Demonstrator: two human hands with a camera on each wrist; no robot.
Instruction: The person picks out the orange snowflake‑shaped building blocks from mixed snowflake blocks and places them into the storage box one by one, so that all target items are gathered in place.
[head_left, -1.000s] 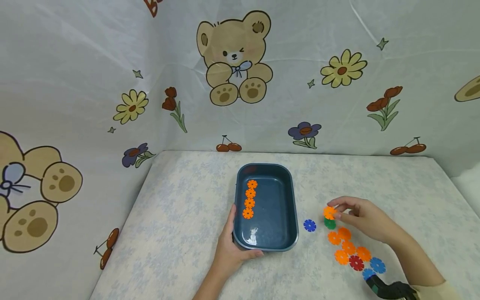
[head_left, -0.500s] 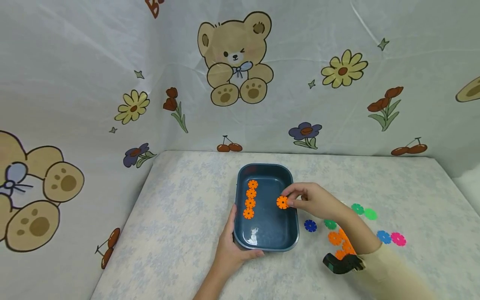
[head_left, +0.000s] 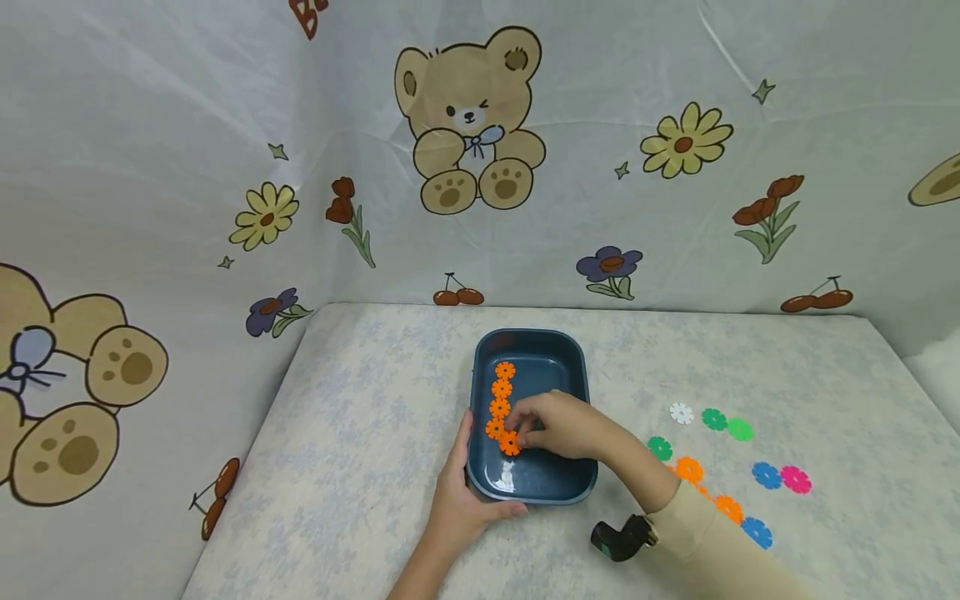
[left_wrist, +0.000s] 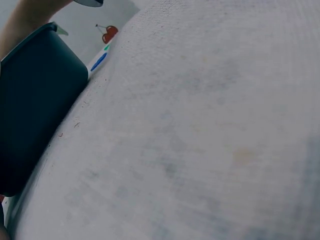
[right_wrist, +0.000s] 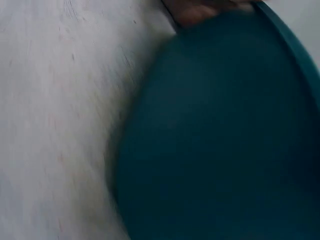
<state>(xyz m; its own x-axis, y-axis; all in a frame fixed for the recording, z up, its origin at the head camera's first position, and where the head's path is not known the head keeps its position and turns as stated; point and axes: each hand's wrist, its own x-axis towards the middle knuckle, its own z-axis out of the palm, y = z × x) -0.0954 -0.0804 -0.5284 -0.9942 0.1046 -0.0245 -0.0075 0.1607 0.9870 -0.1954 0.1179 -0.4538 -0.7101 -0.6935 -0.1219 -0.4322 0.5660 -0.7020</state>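
A dark blue-green tray (head_left: pixel 545 481) lies on the table, its outer wall (left_wrist: pixel 42 100) also large in the left wrist view. My left hand (head_left: pixel 467 510) grips its near left corner, thumb along the front edge and fingers up the left side. Inside it, my right hand (head_left: pixel 561 427) pinches an orange snowflake disc (head_left: pixel 510 443) by its right edge. That disc is beside the lower end of a column of several orange snowflake discs (head_left: pixel 502 389); whether it touches them is unclear. The right wrist view holds mostly the tray's outer wall (right_wrist: pixel 215 125).
Loose snowflake discs lie right of the tray: white (head_left: pixel 681 413), green (head_left: pixel 714 419), light green (head_left: pixel 741 429), pink (head_left: pixel 797 479), blue (head_left: pixel 767 475) and orange (head_left: pixel 689 469). The right sleeve (head_left: pixel 705 533) hides some. A printed cloth (head_left: pixel 570 208) hangs behind the table.
My right hand has carried the orange disc leftward from the loose pieces, over the tray's right side, to the lower end of the column. The left hand and tray have stayed in place.
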